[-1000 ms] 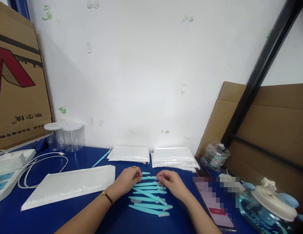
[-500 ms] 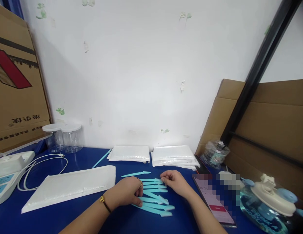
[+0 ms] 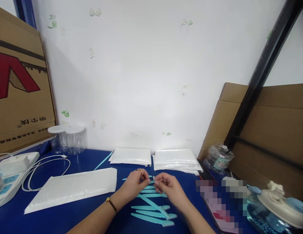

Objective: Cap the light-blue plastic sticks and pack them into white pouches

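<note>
Several turquoise eyebrow razors (image 3: 152,222) lie in a loose column on the blue tabletop, some crossing others. Above the far end of that column, my left hand (image 3: 137,182) is closed, thumb and index finger together at one end of a turquoise eyebrow razor (image 3: 152,182). My right hand (image 3: 169,186) pinches the other end, where a small pale tip (image 3: 154,178) shows. Fingers partly hide this razor. One more razor (image 3: 127,178) is half covered behind my left hand, and another razor (image 3: 103,160) lies farther left.
Two stacks of white padded mailers (image 3: 130,156) (image 3: 175,157) stand along the wall. A larger white mailer (image 3: 75,187) lies left, near a cable, a power strip (image 3: 12,182) and lidded clear jars (image 3: 75,141). Right are a phone (image 3: 218,208) and a blue water bottle (image 3: 268,208).
My left hand has moved up and away from the nearer razors, and my hands have come together at the far end. One razor now lies slanted across the others.
</note>
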